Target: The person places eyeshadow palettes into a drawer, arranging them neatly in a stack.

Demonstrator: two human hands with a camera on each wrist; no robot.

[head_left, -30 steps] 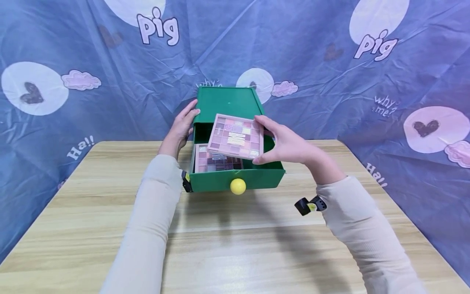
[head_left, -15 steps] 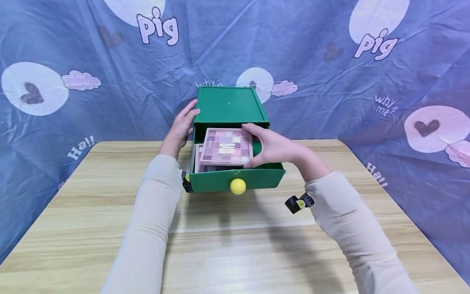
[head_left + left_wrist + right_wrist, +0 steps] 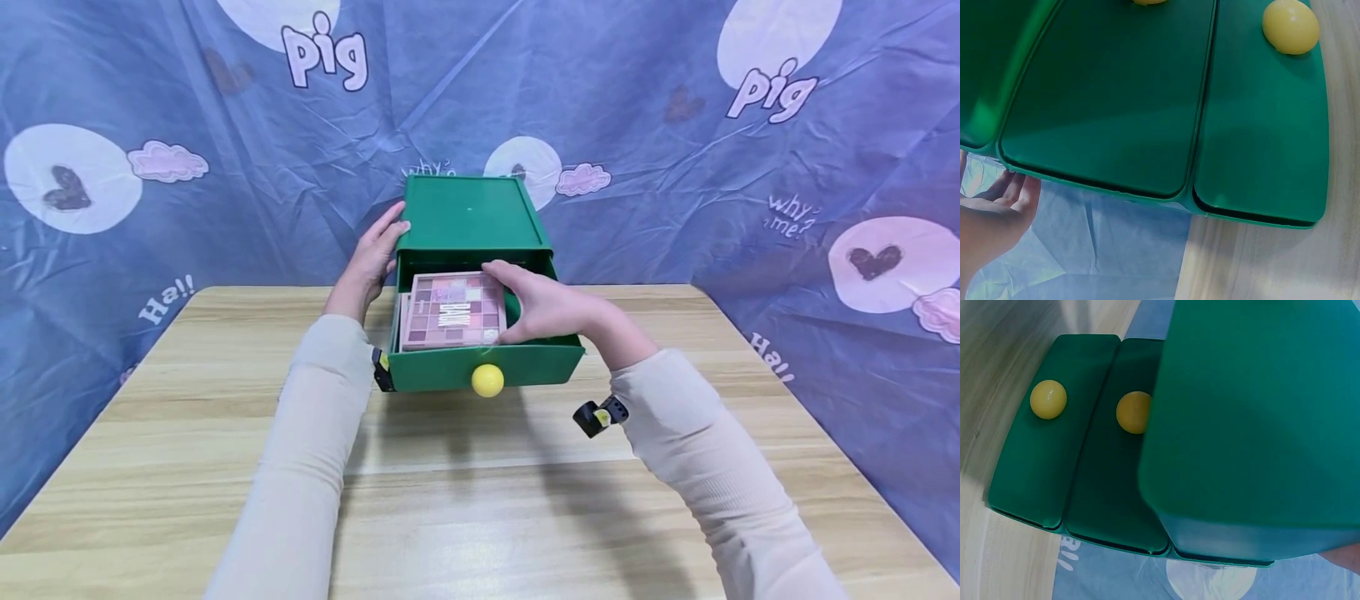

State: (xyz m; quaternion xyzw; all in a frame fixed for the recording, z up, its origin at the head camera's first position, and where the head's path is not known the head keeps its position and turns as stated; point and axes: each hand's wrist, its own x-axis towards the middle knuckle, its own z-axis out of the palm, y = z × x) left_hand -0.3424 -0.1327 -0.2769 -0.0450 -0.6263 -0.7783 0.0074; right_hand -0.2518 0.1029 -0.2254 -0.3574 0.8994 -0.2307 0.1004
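A green drawer cabinet stands on the table with its top drawer pulled out; a yellow round knob is on that drawer's front. Inside the drawer, my right hand grips a pink eyeshadow palette by its right side, thumb at the near corner and fingers at the far one. Beneath it, the left edge of a second palette shows. My left hand rests against the cabinet's left side, fingertips at the top edge; the left wrist view also shows this hand.
Below the pulled-out drawer, two more drawers are closed: the middle drawer and the bottom drawer, each with a yellow knob. The wooden table extends in front. A blue printed cloth hangs behind and at both sides.
My right hand has lowered the palette leftward and down into the drawer, turning it straighter, so it now covers most of the other palette. My left hand has stayed at the cabinet's side.
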